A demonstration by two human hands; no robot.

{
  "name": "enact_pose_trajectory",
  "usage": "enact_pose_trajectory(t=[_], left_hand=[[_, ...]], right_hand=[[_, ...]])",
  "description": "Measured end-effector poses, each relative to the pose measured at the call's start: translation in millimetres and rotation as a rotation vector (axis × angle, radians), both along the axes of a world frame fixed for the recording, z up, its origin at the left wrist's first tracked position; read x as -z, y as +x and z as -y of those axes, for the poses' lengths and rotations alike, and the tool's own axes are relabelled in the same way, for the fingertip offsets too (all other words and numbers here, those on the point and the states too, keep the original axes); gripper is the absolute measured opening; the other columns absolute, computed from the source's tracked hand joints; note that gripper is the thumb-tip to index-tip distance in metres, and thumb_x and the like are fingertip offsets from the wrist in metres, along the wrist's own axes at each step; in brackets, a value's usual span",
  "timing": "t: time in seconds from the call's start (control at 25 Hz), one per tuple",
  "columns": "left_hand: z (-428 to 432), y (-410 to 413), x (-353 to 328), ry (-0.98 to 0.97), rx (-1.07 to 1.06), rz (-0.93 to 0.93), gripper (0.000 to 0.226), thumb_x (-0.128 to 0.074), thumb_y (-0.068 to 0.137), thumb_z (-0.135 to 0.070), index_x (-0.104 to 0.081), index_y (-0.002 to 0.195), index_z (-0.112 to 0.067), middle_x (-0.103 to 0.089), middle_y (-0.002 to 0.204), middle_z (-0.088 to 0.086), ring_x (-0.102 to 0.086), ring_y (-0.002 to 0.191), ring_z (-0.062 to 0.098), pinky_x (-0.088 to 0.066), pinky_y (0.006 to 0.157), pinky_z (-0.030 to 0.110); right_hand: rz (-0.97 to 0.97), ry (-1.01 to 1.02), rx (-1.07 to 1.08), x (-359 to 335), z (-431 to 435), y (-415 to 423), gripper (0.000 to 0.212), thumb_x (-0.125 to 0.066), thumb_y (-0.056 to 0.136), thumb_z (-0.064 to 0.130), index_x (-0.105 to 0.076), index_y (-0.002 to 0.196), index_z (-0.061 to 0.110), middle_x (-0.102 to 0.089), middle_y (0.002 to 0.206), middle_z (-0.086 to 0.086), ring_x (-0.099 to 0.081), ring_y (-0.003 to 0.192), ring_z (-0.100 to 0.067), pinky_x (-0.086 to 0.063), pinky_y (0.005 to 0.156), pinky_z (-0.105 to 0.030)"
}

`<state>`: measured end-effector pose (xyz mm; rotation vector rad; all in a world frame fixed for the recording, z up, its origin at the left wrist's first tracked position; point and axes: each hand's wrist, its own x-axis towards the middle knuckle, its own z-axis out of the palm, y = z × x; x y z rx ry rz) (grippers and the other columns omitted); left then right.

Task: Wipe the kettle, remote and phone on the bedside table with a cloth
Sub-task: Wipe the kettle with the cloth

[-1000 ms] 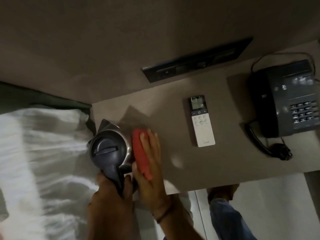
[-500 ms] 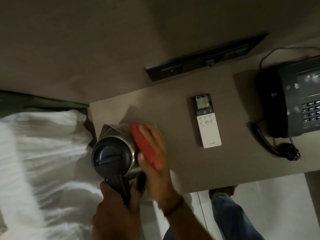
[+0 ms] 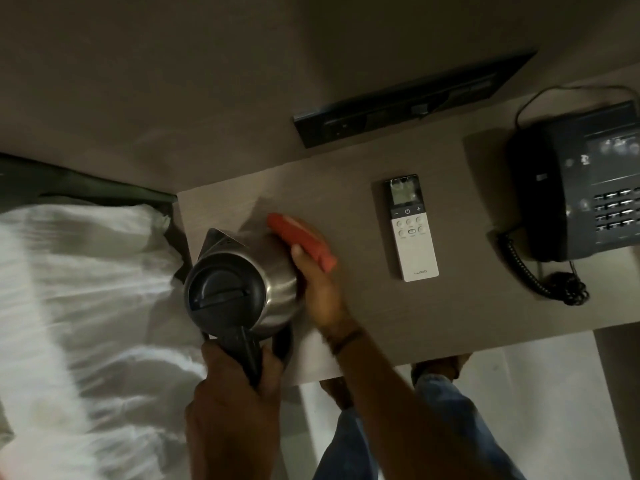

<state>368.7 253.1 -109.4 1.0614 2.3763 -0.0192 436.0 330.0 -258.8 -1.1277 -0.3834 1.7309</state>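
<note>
A steel kettle (image 3: 273,275) with a black lid stands at the left end of the bedside table (image 3: 433,317). My left hand (image 3: 232,407) grips its black handle at the table's near edge. My right hand (image 3: 318,289) presses a folded red cloth (image 3: 301,240) against the kettle's right side, near the spout end. A white remote (image 3: 412,233) lies flat in the middle of the table, to the right of my right hand. A black desk phone (image 3: 581,181) with a coiled cord sits at the right end, partly cut off by the frame.
A bed with rumpled white sheets (image 3: 86,323) adjoins the table on the left. A dark socket panel (image 3: 412,102) is set in the wall behind the table. My jeans leg (image 3: 349,441) and feet show below the table's near edge.
My right hand has slid the red cloth along the kettle's right side, away from me toward the spout. My left hand has kept hold of the handle.
</note>
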Motion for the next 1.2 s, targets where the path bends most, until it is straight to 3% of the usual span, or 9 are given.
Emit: enact_pose_trajectory(t=[0.12,0.24,0.36,0.48,0.68,0.84,0.96,1.08,1.2], left_hand=[[1.9,-1.7,2.7,0.021,0.013,0.004,0.045,-0.064,0.088,-0.048,-0.047,0.115,-0.016,-0.048,0.066,0.002,-0.069,0.084,0.045,-0.053,0.076,0.05],[6.3,-6.2,8.8,0.01,0.037,-0.007,0.047,-0.062,0.088,-0.052,-0.046,0.115,-0.017,-0.056,0.068,0.005,-0.069,0.081,0.043,-0.052,0.074,0.048],[15.4,1.6,7.1,0.031,0.019,-0.037,0.051,-0.073,0.088,-0.043,-0.049,0.116,-0.009,-0.063,0.072,0.017,-0.071,0.077,0.046,-0.049,0.069,0.047],[17.4,1.9,5.9,0.011,-0.018,0.019,0.042,-0.071,0.09,-0.042,-0.037,0.1,-0.02,-0.047,0.065,0.003,-0.065,0.071,0.044,-0.039,0.067,0.041],[6.3,-11.0,2.4,-0.045,0.016,0.041,0.039,-0.061,0.094,-0.053,-0.031,0.096,-0.028,-0.039,0.065,-0.009,-0.065,0.077,0.042,-0.043,0.067,0.04],[5.4,-12.8,0.3,-0.049,0.051,0.037,0.039,-0.062,0.093,-0.055,-0.037,0.096,-0.025,-0.06,0.072,0.0,-0.054,0.066,0.032,-0.053,0.07,0.044],[11.7,-15.9,-2.5,-0.027,0.003,-0.161,0.084,-0.054,0.078,-0.085,-0.041,0.133,-0.022,-0.066,0.123,0.021,-0.067,0.098,0.047,-0.058,0.083,0.057],[23.1,30.8,3.3,0.308,0.004,-0.113,0.098,-0.055,0.073,-0.09,-0.035,0.156,-0.04,-0.05,0.149,-0.001,-0.069,0.106,0.029,-0.06,0.083,0.051],[17.5,132.5,50.2,0.228,0.041,0.137,0.088,-0.047,0.077,-0.092,-0.037,0.152,-0.046,-0.052,0.148,-0.01,-0.058,0.12,0.012,-0.053,0.092,0.041]], right_hand=[[0.024,-0.233,0.282,-16.0,58.4,-41.1,0.082,-0.07,0.086,0.059,-0.04,0.158,0.034,-0.04,0.167,-0.003,-0.04,0.153,-0.03,-0.033,0.124,-0.064],[-0.017,-0.357,0.319,-23.1,72.3,-50.2,0.085,-0.069,0.086,0.059,-0.031,0.16,0.042,-0.038,0.169,0.0,-0.042,0.152,-0.029,-0.034,0.124,-0.061],[0.027,-0.482,0.139,-31.4,98.0,-18.7,0.09,-0.075,0.074,0.069,-0.046,0.154,0.038,-0.065,0.147,0.006,-0.063,0.134,-0.016,-0.055,0.11,-0.045],[0.006,-0.624,0.06,-31.4,126.2,7.9,0.108,-0.085,0.042,0.082,-0.064,0.137,0.035,-0.08,0.122,0.004,-0.074,0.113,-0.018,-0.06,0.089,-0.034],[0.082,-0.54,-0.068,-37.2,121.7,17.2,0.088,-0.083,0.061,0.076,-0.069,0.132,0.027,-0.079,0.118,-0.013,-0.069,0.12,-0.042,-0.045,0.115,-0.064],[0.02,-0.578,-0.067,-56.8,117.0,28.6,0.095,-0.089,0.057,0.07,-0.066,0.137,0.024,-0.079,0.122,-0.006,-0.073,0.111,-0.031,-0.058,0.097,-0.046],[-0.027,-0.575,0.022,-78.4,112.2,76.6,0.057,-0.088,0.06,0.055,-0.078,0.113,0.036,-0.085,0.109,-0.005,-0.082,0.093,-0.03,-0.067,0.072,-0.038],[0.164,-0.492,0.074,-104.9,87.7,153.4,0.049,-0.087,0.068,0.043,-0.075,0.115,0.04,-0.084,0.114,-0.002,-0.081,0.102,-0.032,-0.066,0.076,-0.045],[0.432,-0.285,-0.03,-121.6,40.3,211.1,0.037,-0.085,0.075,0.043,-0.072,0.11,0.047,-0.083,0.109,0.015,-0.079,0.104,-0.015,-0.066,0.076,-0.029]])
